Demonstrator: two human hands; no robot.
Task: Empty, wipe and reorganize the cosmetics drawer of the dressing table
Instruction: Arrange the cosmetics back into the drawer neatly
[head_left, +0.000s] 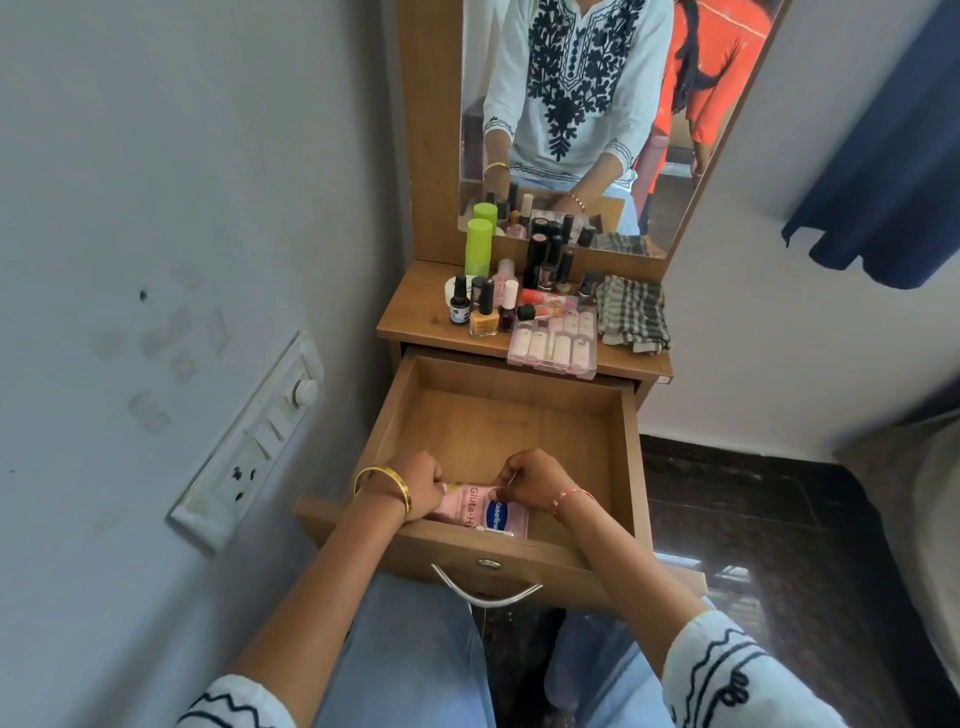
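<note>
The wooden drawer (498, 415) of the dressing table is pulled out, its floor bare apart from a pink Vaseline bottle (480, 512) lying flat against the front wall. My left hand (415, 483) grips the bottle's left end with curled fingers. My right hand (532, 475) pinches its top edge from the right. On the tabletop (415, 325) stand several nail polish bottles (485, 312), lipsticks (540, 260), a green-capped bottle (479, 244) and a clear pink compartment box (556, 340). A checked cloth (631, 312) lies folded at the tabletop's right.
A mirror (597, 104) rises behind the tabletop. A switchboard (254, 441) is on the left wall close to the drawer. The drawer's metal handle (485, 592) hangs over my knees. A dark curtain (893, 171) and a dark floor (753, 519) are to the right.
</note>
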